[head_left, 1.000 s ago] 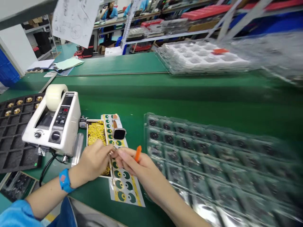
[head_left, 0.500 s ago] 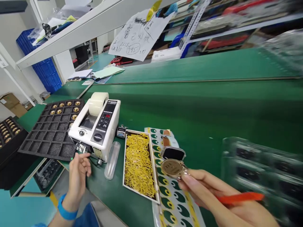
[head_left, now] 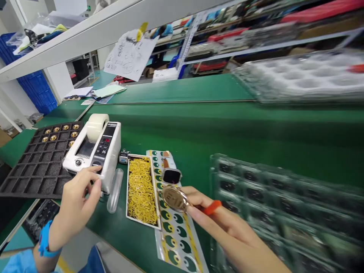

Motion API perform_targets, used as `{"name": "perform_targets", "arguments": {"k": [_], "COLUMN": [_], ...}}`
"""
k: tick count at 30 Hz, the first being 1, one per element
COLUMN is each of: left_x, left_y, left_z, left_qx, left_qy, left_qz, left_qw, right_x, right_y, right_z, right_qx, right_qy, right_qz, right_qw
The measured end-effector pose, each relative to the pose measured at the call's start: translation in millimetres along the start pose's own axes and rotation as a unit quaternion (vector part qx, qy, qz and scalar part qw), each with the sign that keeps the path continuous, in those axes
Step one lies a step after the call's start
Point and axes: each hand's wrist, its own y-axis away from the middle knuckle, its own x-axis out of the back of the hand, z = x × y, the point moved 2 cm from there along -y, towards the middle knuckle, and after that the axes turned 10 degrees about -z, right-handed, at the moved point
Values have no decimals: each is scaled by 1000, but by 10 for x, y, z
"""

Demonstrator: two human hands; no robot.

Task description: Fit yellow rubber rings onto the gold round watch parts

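My right hand (head_left: pixel 218 223) grips a round, bronze-coloured metal disc (head_left: pixel 174 198) with a shiny rim by its edge, between thumb and fingers. Marks on its face are too blurred to read. An orange-red strip (head_left: pixel 212 207) shows between the fingers of that hand. Below the disc lies a sheet of green and yellow stickers (head_left: pixel 178 232). My left hand (head_left: pixel 76 201) is raised at the front of a white tape dispenser (head_left: pixel 109 167), index finger stretched out near its knob. Thumb and index are apart, the other fingers curled; nothing shows between them.
Beside the dispenser stand a black compartment tray (head_left: pixel 34 167) with several gold pieces, a clear plastic tube (head_left: pixel 115 191) and a box of yellow loops (head_left: pixel 142 189). A smartwatch (head_left: pixel 171 176) lies on the stickers. Clear blister trays (head_left: pixel 256 193) cover the right side.
The view has swung to the right. My left hand has risen from beside the dispenser's outlet to its front panel. My right hand still holds the disc, now tilted more.
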Motion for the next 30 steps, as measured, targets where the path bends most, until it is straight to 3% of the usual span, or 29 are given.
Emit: {"name": "perform_targets", "arguments": {"k": [2, 5, 8, 11, 14, 20, 30], "left_x": [-39, -254, -597, -889, -1050, -1121, -1134], "left_y": [-96, -290, -480, -585, -594, -546, -529], "left_z": [102, 230, 264, 199, 105, 30, 21], "left_qx": [-37, -85, -62, -21, 10, 41, 39], "left_qy": [52, 173, 272, 314, 331, 354, 350], "left_qz": [-14, -94, -182, -200, -203, -200, -208], "left_qw": [998, 977, 943, 928, 921, 913, 913], "right_x": [-1, -2, 10, 21, 22, 9, -6], "right_y": [8, -3, -35, -57, -58, -37, -22], "right_z": [-38, -71, -76, -74, -81, -47, -43], "right_qx": [-20, -51, -51, -45, -24, -37, -17], "right_qy": [-50, -122, -171, -206, -220, -226, -218], "right_qz": [-3, -6, -12, -27, -47, -56, -61], "right_qw": [999, 991, 984, 977, 974, 972, 974]}}
